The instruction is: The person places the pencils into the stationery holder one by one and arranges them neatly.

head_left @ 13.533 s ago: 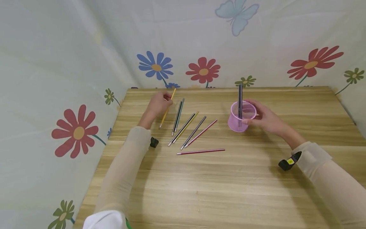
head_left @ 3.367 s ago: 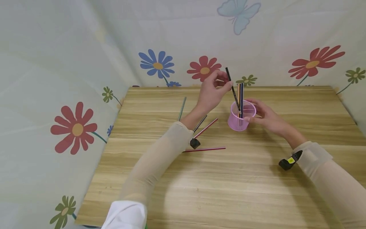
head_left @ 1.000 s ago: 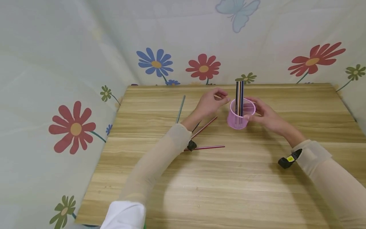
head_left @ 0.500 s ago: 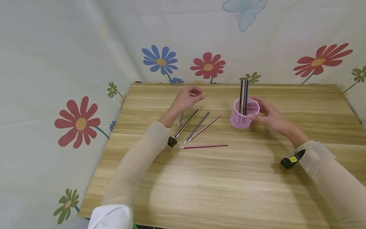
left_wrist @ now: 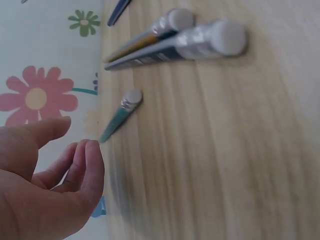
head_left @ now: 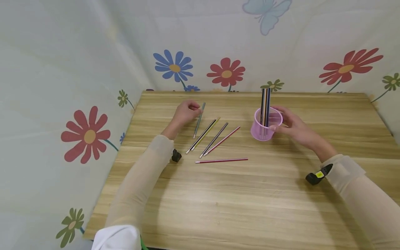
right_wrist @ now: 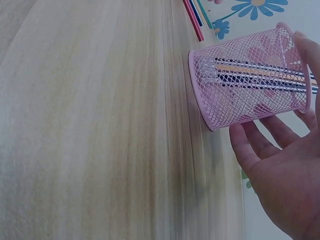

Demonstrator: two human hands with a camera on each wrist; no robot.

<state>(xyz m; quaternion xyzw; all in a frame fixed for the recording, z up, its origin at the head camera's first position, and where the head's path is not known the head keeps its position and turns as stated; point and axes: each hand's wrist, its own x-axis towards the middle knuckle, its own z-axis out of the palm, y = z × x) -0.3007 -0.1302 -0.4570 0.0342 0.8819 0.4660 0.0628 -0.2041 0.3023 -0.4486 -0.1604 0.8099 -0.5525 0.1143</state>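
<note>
My right hand (head_left: 295, 129) grips a pink mesh pencil cup (head_left: 260, 133) from its right side, thumb at the rim. The cup stands upright on the table; several pencils (right_wrist: 260, 76) lean together inside it, dark ones and an orange one. Over at the left, my left hand (head_left: 186, 113) hovers beside a green pencil (head_left: 197, 126), thumb and fingers apart around nothing. In the left wrist view a gap shows between the fingertips (left_wrist: 93, 150) and that green pencil, whose white eraser end faces the camera.
Right of the green pencil lie a black pencil (head_left: 201, 136), a yellow pencil (head_left: 210, 129), a dark blue pencil (head_left: 215, 139) and a red pencil (head_left: 222, 140). Another red pencil (head_left: 222, 160) lies crosswise nearer the front. A flowered cloth (head_left: 103, 69) rises behind the wooden table (head_left: 243, 208).
Orange and black pencils have gone from the table into the cup. My left hand has let go of the black one and swung back left to the green pencil. The right hand stays on the cup.
</note>
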